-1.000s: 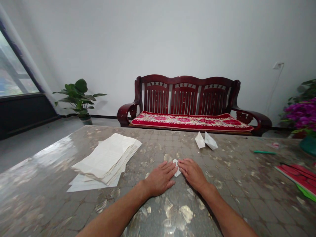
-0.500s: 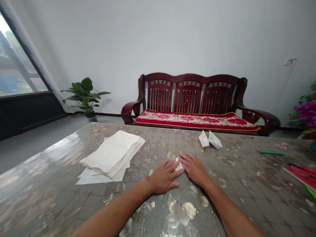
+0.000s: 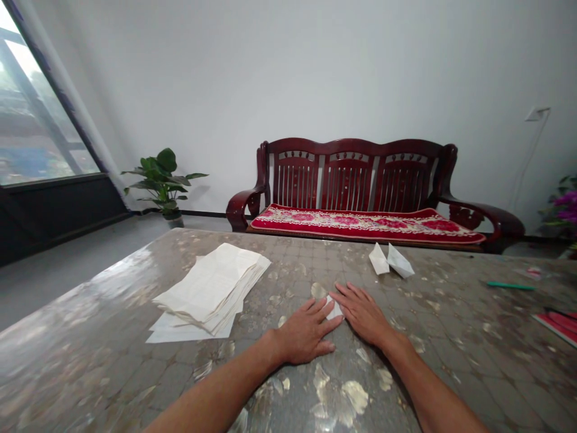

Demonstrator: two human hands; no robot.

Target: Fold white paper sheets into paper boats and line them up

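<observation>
A small folded white paper [image 3: 334, 309] lies flat on the patterned table [image 3: 180, 385], partly covered by fingers of both hands. My left hand [image 3: 306, 331] rests on its left side with fingers spread. From the right, my right hand [image 3: 364, 311] lies over the paper's other edge, its fingers stretched out and slightly apart. Beyond the right hand stand two folded white paper shapes, one [image 3: 379, 259] beside the other [image 3: 401, 261]. To the left is a stack of white paper sheets [image 3: 216, 282], its edges uneven.
A green pen [image 3: 511, 285] and a red book [image 3: 559, 328] with dark glasses on it lie at the right. Behind the table is a wooden bench [image 3: 351, 180] with a red patterned cover. A potted plant [image 3: 166, 180] stands at the back left.
The whole view has shifted, so things appear slightly lower and further right. Both hands stay on the small paper, with the left fingers lying slightly differently over it.
</observation>
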